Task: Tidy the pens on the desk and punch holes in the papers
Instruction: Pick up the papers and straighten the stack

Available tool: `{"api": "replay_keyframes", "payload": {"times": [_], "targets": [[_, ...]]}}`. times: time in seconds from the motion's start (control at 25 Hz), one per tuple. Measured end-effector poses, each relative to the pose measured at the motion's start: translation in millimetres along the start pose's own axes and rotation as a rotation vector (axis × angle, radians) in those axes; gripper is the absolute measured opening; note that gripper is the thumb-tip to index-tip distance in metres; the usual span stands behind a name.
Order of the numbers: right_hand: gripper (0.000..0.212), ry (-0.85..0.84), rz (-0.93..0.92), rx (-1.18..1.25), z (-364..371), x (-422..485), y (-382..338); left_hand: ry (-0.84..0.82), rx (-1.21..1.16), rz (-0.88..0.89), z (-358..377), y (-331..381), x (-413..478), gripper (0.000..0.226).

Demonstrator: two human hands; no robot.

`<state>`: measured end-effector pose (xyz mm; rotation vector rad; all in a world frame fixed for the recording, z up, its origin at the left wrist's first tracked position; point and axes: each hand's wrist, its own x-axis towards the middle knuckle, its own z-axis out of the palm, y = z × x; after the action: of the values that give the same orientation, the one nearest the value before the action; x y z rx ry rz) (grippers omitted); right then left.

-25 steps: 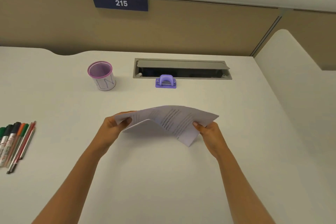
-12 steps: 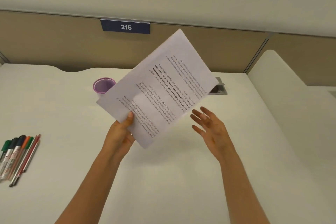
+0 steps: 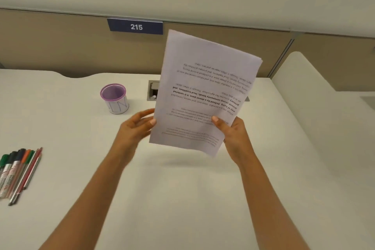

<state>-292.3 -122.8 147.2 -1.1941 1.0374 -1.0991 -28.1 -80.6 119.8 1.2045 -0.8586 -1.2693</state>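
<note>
A stack of printed white papers (image 3: 205, 91) stands nearly upright above the desk, its text upside down to me. My right hand (image 3: 232, 130) grips its lower right corner, thumb on the front. My left hand (image 3: 138, 126) touches the lower left edge with fingers spread and thumb on the sheet. Several pens and markers (image 3: 17, 170) lie in a row at the desk's left edge. A purple-rimmed pen cup (image 3: 114, 98) stands behind my left hand. The papers hide the hole punch.
The white desk (image 3: 182, 199) ends at a tan partition carrying a blue sign "215" (image 3: 135, 26). A cable hatch (image 3: 153, 92) in the desk shows partly behind the papers. A rounded white divider (image 3: 316, 95) rises on the right.
The papers went from a bent sheet held low to upright. My left hand held them alone, then my right hand took the lower right corner and the stack swung from tilted to vertical.
</note>
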Motion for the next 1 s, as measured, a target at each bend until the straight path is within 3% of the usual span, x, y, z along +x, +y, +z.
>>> {"api": "replay_keyframes", "payload": {"times": [0.08, 0.2, 0.32, 0.44, 0.6, 0.76, 0.84, 0.92, 1.0], "targets": [[0.020, -0.031, -0.019, -0.045, -5.9, 2.0, -1.2, -0.120, 0.151, 0.073, 3.2, 22.1, 6.2, 0.044], [0.021, -0.067, -0.016, -0.084, -6.9, 0.1, 13.7, -0.194, 0.148, 0.137, 18.4, 19.9, 5.1, 0.036], [0.024, -0.108, 0.070, -0.124, -9.5, -8.2, 40.3, -0.120, 0.158, 0.080, 22.0, -7.7, -6.0, 0.027], [0.028, -0.114, 0.147, -0.180, -8.4, -14.5, 55.8, -0.174, 0.312, 0.056, 28.9, -18.4, -11.4, 0.031], [0.019, -0.124, 0.095, -0.161, -9.1, -4.4, 36.8, -0.159, 0.293, 0.103, 39.2, 2.3, -4.6, 0.018], [0.038, -0.175, 0.057, -0.210, -25.4, 9.6, 4.1, -0.063, -0.003, 0.114, 42.5, 25.5, 0.7, 0.017], [0.046, -0.103, 0.056, -0.163, -37.8, 6.7, 3.1, -0.030, -0.202, 0.061, 42.4, 29.1, 1.7, 0.020], [0.049, -0.026, 0.070, 0.036, -43.2, -3.1, 17.1, -0.022, -0.361, 0.033, 41.0, 26.9, 1.9, 0.023], [0.046, -0.057, 0.106, 0.314, -30.5, -15.9, 31.9, -0.028, -0.484, 0.010, 42.4, 21.1, 0.4, 0.024]]}}
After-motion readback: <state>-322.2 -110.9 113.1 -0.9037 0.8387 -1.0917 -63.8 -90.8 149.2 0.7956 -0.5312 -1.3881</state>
